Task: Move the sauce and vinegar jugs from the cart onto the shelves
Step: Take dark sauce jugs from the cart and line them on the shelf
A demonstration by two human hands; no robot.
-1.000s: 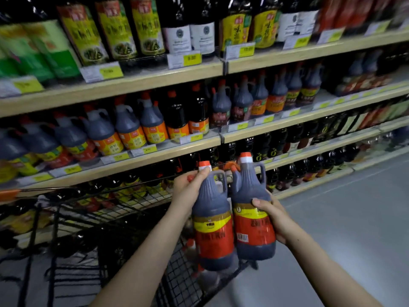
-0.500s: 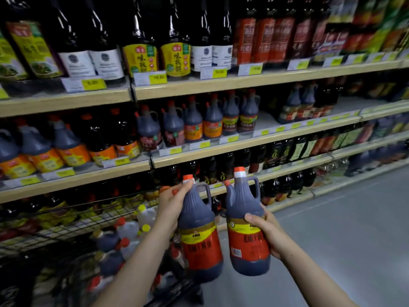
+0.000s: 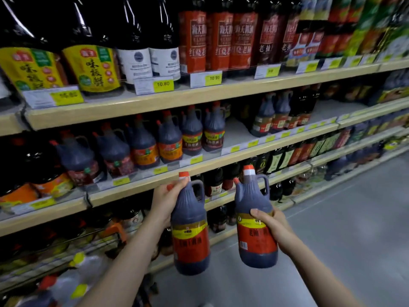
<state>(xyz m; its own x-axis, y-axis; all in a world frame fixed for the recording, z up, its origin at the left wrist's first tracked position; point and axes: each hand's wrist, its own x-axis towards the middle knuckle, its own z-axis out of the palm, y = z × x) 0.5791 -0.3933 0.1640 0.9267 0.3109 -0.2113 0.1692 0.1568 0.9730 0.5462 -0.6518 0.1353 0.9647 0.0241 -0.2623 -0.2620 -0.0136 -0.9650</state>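
Dim store aisle, light from overhead. White streak glare on dark bottles on top shelf [image 3: 137,25]. Price tags [image 3: 163,85] bright, nearest ones legible, farther ones smeared. Deep shadow under shelf boards; lower-left corner near black. Floor [image 3: 354,229] evenly grey, soft sheen. Strong wide-angle bend: shelf edges curve and slope toward right. Motion blur heavy at left and right margins, labels there unreadable. Centre sharper; two held jugs [image 3: 190,229] fairly crisp, label print soft.
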